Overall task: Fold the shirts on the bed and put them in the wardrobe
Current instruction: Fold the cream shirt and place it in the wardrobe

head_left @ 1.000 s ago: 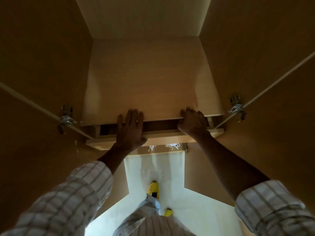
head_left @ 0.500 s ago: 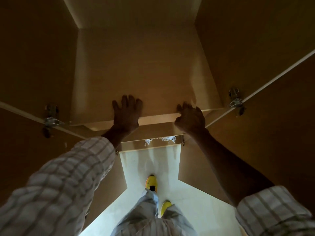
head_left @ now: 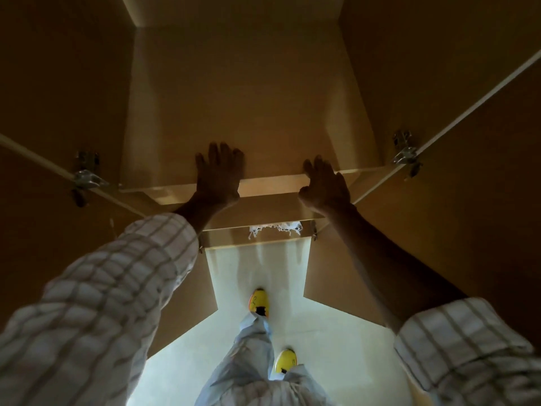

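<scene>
I face the open wooden wardrobe, whose bare shelf (head_left: 234, 112) lies in front of me with no shirt in sight. My left hand (head_left: 219, 177) presses flat against the shelf's front edge, fingers straight and reaching onto the top. My right hand (head_left: 325, 186) rests on the same edge further right, fingers spread and thumb toward the left. Neither hand holds anything. Between them shows the pale drawer front (head_left: 266, 183) just under the shelf, pushed in.
The wardrobe doors stand open on both sides, with metal hinges at the left (head_left: 87, 178) and right (head_left: 405, 153). A white fringed cloth (head_left: 275, 228) lies on a lower level. Below are the pale floor (head_left: 257, 273) and my yellow shoes (head_left: 259, 301).
The dark gap of the pulled-out drawer under the shelf has closed as both hands pushed forward. My fingers now lie over the shelf's edge.
</scene>
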